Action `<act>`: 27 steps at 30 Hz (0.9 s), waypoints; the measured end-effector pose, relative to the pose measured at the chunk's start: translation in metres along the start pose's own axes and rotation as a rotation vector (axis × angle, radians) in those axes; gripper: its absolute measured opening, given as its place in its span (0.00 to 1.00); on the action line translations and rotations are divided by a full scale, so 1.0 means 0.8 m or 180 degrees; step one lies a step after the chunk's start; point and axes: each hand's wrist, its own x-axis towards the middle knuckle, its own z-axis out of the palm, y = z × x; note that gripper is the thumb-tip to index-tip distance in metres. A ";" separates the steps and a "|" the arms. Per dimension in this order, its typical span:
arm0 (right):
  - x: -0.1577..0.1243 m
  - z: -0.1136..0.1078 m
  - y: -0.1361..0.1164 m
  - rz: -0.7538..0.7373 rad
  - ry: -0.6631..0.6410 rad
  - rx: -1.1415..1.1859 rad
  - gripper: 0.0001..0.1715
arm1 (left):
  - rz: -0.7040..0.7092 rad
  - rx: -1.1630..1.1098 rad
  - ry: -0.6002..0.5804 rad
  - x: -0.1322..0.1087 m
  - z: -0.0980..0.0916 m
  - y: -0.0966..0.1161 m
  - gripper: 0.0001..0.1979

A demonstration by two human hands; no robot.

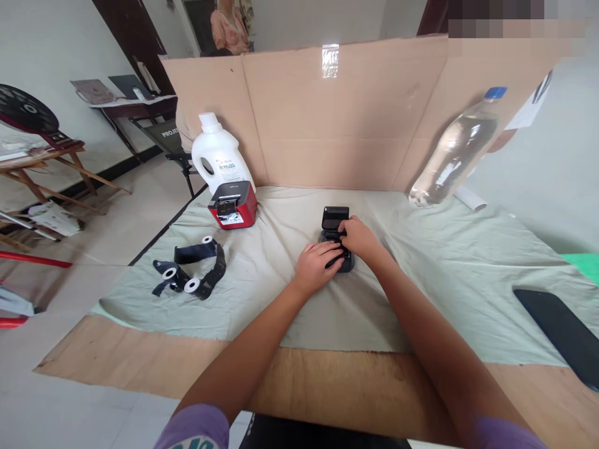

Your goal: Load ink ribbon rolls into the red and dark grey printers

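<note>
A small black device (345,264) lies on the pale green cloth near the middle, its lid (336,216) raised at the far side. My left hand (318,267) rests over the device's near left part, palm down, with its fingers extended across it. My right hand (358,237) is at the device's right side, its fingers bent at the opening below the lid. Whether the right fingertips hold anything is hidden. Both hands touch or nearly touch the device, and they cover much of its inside.
A red and black box-shaped machine (243,209) stands before a white jug (219,153). Black ribbon rolls (206,277) lie at the left. A clear bottle (456,156) leans against the cardboard (337,118). A dark phone (559,327) lies right; a person (229,31) is behind.
</note>
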 end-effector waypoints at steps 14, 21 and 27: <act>0.004 -0.006 0.009 0.0088 0.0603 0.0561 0.11 | 0.0034 0.0134 -0.0004 0.001 -0.003 0.004 0.09; 0.017 -0.006 0.026 -0.0238 0.1053 0.1022 0.29 | -0.0018 0.0185 -0.0067 0.001 -0.007 0.005 0.11; 0.016 -0.017 0.026 -0.0120 0.0877 0.1034 0.20 | 0.0043 0.0330 -0.0122 0.000 -0.010 0.009 0.11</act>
